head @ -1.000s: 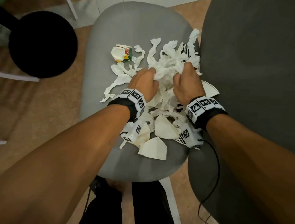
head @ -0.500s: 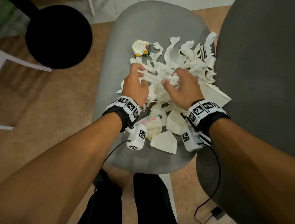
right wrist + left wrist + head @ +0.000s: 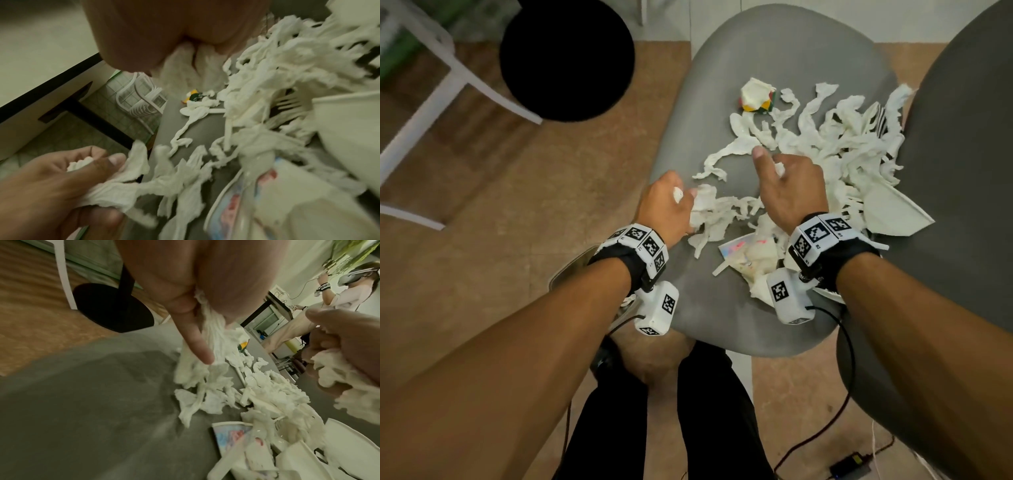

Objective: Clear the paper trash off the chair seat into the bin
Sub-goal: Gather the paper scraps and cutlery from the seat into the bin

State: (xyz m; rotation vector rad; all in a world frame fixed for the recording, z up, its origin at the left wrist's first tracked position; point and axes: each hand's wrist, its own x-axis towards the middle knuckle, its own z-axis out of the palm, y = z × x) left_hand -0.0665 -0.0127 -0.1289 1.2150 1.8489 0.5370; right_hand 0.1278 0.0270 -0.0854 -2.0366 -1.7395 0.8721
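A heap of torn white tissue strips [image 3: 842, 144] lies on the grey chair seat [image 3: 722, 308], spread towards its right side. My left hand [image 3: 681, 195] grips a bunch of strips [image 3: 213, 337] near the seat's left edge. My right hand [image 3: 774, 168] is curled round a wad of tissue [image 3: 189, 65] at the heap's near left side. A crumpled wrapper with yellow and green [image 3: 756, 97] sits at the far side. Stiff white paper pieces [image 3: 893, 212] and a printed sheet [image 3: 736, 246] lie by my right wrist. No bin can be made out.
A black round table base [image 3: 565, 58] stands on the floor to the far left, beside white chair legs [image 3: 448, 82]. A large dark grey rounded surface [image 3: 962, 171] borders the seat on the right. A cable and a small black device [image 3: 849, 467] lie on the floor.
Both hands have drawn apart out of the middle of the heap. The left hand has moved left towards the seat's edge, pulling a bunch of strips with it.
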